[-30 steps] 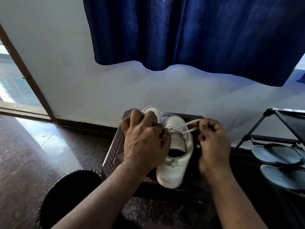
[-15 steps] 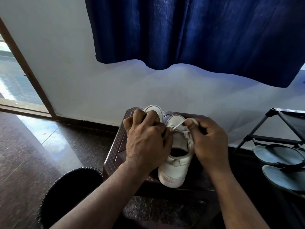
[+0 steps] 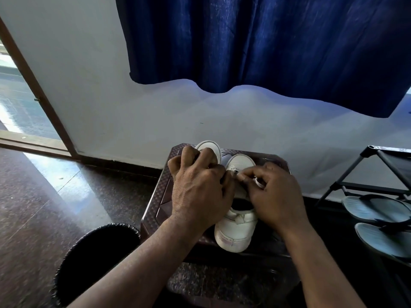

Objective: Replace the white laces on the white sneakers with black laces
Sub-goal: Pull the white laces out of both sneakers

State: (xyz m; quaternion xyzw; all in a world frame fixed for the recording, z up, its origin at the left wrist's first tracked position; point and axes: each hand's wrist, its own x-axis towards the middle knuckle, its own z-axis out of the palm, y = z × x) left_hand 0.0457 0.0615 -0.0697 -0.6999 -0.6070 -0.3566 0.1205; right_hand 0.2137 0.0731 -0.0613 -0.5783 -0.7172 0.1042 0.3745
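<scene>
Comparing with one second ago: the right hand (image 3: 275, 196) then stood out to the right with the white lace (image 3: 258, 182) drawn taut from the eyelets. It has since come inward and now meets the left hand (image 3: 198, 192) directly over the lacing of the sneaker (image 3: 235, 230). The lace is no longer stretched; only a short white loop shows beside the right fingers (image 3: 246, 177), which are curled and pinching it. The left hand has kept its place. Its fingers (image 3: 206, 155) are curled and pressed together, with thumb and forefinger closed on the eyelet edge of the sneaker. The camera view has shifted slightly.

Position of task items: the sneaker stands on the brown tabletop (image 3: 159, 196), heel toward the person and opening exposed between the wrists. The second sneaker (image 3: 211, 146) stands just beside it on the left, with only its toe visible beyond the left knuckles.

Containers: a black bin (image 3: 95, 258) stands on the floor (image 3: 44, 196) beside the tabletop's near left corner; its interior is too dark to tell the contents. A black shoe rack (image 3: 378, 170) at right holds two grey sandals (image 3: 375, 207) on its lower shelf. A blue curtain (image 3: 266, 41) hangs on the wall above.
</scene>
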